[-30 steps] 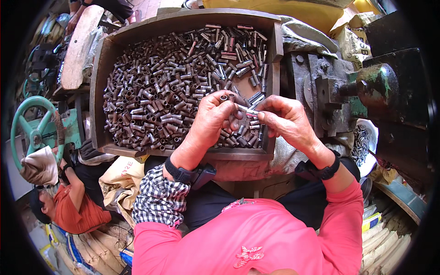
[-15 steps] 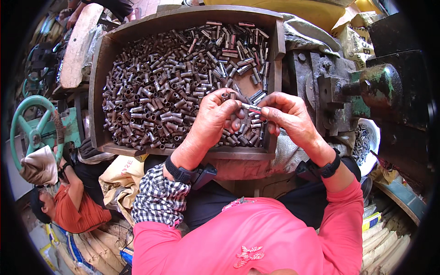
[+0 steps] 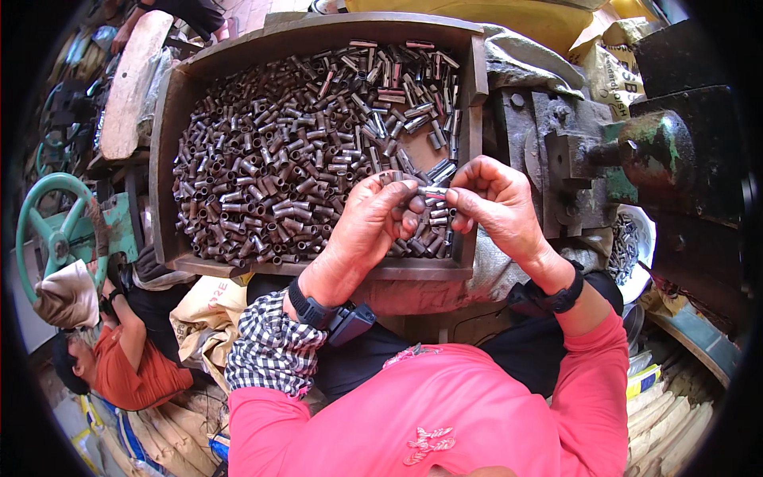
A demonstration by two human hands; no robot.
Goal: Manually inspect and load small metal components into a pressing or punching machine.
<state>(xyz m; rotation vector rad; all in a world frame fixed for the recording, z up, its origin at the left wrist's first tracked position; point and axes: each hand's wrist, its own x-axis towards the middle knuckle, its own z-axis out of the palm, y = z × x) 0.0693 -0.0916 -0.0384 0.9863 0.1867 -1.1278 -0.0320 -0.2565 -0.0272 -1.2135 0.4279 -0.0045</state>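
Over the front right of a wooden tray [image 3: 318,266], my two hands meet at a small shiny metal piece [image 3: 433,192], slim and tube-like, with a reddish glint. My left hand [image 3: 373,208] pinches its left end between thumb and fingers; a dark metal tube [image 3: 389,177] shows beside that thumb, partly hidden. My right hand [image 3: 494,205] has thumb and index finger closed at the right end of the shiny piece. Short dark metal tubes [image 3: 254,175] heap up across the tray's left and middle. Shinier slim metal pieces [image 3: 417,111] lie more loosely along its right side.
A heavy, dark machine with a green-and-black cylinder [image 3: 656,151] stands right of the tray. Beneath it is a white basin [image 3: 645,258] of metal pieces. At left are a green handwheel [image 3: 60,230] and a person in an orange shirt [image 3: 139,362]. Sacks surround me.
My right index finger has drawn up and back from the shiny piece's top into a bent pinch. The left hand keeps its grip. The whole view has shifted slightly.
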